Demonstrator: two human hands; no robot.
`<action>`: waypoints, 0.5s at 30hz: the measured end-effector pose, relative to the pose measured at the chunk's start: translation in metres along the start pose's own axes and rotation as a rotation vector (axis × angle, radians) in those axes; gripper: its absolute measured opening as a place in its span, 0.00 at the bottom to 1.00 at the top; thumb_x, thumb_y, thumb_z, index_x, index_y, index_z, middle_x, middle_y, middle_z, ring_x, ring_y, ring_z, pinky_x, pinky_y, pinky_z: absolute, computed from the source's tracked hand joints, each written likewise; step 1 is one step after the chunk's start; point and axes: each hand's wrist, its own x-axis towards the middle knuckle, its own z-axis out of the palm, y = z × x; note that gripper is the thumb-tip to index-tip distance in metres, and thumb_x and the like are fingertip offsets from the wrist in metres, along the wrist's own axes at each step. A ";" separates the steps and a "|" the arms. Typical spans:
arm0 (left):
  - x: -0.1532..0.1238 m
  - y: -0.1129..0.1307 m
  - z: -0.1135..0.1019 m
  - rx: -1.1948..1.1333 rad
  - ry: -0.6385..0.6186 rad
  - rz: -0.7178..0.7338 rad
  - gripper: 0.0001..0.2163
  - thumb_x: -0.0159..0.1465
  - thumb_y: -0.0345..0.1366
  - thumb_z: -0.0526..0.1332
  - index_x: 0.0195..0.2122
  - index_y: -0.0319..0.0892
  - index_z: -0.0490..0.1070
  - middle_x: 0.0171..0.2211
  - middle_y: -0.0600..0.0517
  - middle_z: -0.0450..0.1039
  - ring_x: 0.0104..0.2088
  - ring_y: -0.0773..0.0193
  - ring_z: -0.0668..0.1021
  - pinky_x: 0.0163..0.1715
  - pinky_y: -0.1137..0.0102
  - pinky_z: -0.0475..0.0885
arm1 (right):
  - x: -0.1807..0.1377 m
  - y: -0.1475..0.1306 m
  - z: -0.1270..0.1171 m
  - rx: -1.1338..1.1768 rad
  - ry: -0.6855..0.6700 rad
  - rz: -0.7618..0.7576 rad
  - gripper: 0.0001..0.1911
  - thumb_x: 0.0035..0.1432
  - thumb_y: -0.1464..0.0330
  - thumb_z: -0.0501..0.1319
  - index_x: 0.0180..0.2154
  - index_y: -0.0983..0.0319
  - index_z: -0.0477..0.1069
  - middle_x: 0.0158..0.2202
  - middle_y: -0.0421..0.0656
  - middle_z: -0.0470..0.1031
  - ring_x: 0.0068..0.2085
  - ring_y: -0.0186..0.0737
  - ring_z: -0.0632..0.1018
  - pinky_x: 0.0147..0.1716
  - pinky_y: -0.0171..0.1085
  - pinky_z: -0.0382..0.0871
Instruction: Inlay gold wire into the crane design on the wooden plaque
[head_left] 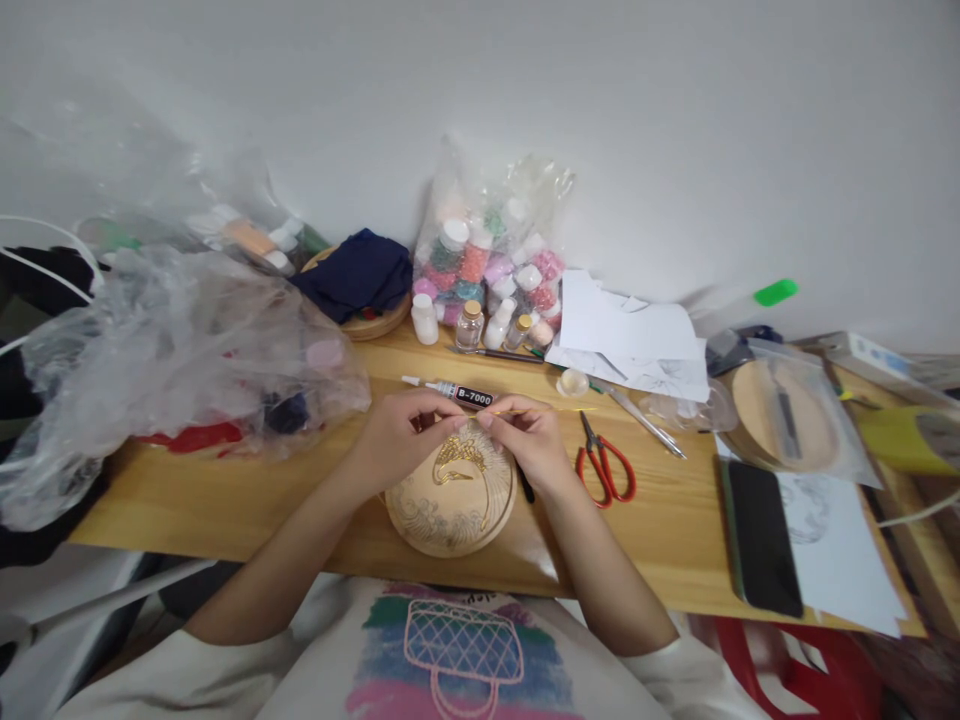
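Thumb and fingers of my left hand [416, 430] pinch one end of a thin gold wire [574, 409]. My right hand [529, 438] pinches the same wire close by, and its free length sticks out to the right. Both hands hover over a round wooden plaque [450, 540] that bears a drawn line pattern. Bent gold wire [456, 462] forms part of a figure on it. Just behind my fingers lies a B-7000 glue tube [474, 396], partly hidden by them. Red-handled pliers [604, 466] rest to the right of my right hand.
Crumpled plastic bags [225, 350] fill the left side. Bagged jars [480, 255] and small bottles [424, 318] stand along the wall. White papers [630, 325], tweezers [649, 425], a black phone [763, 538] and a bagged wooden disc [765, 415] lie to the right.
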 end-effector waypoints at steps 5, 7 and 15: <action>-0.001 -0.012 -0.009 -0.052 0.036 -0.070 0.09 0.58 0.45 0.63 0.28 0.46 0.78 0.27 0.54 0.79 0.25 0.63 0.75 0.24 0.70 0.66 | 0.003 -0.003 -0.006 0.006 0.048 -0.023 0.14 0.40 0.60 0.73 0.23 0.62 0.75 0.14 0.34 0.67 0.17 0.27 0.63 0.18 0.30 0.53; -0.001 -0.013 -0.011 -0.086 0.034 -0.094 0.09 0.57 0.45 0.64 0.27 0.47 0.79 0.26 0.54 0.79 0.25 0.63 0.74 0.23 0.70 0.66 | 0.004 -0.003 -0.006 0.010 0.056 -0.025 0.14 0.40 0.60 0.73 0.23 0.62 0.75 0.13 0.34 0.66 0.17 0.27 0.63 0.18 0.30 0.52; 0.000 -0.004 -0.005 -0.082 -0.006 -0.070 0.09 0.57 0.42 0.62 0.27 0.44 0.78 0.26 0.54 0.78 0.26 0.65 0.73 0.25 0.71 0.65 | 0.001 0.003 -0.002 0.014 0.009 -0.011 0.14 0.41 0.59 0.73 0.24 0.61 0.75 0.14 0.33 0.65 0.17 0.27 0.62 0.18 0.31 0.54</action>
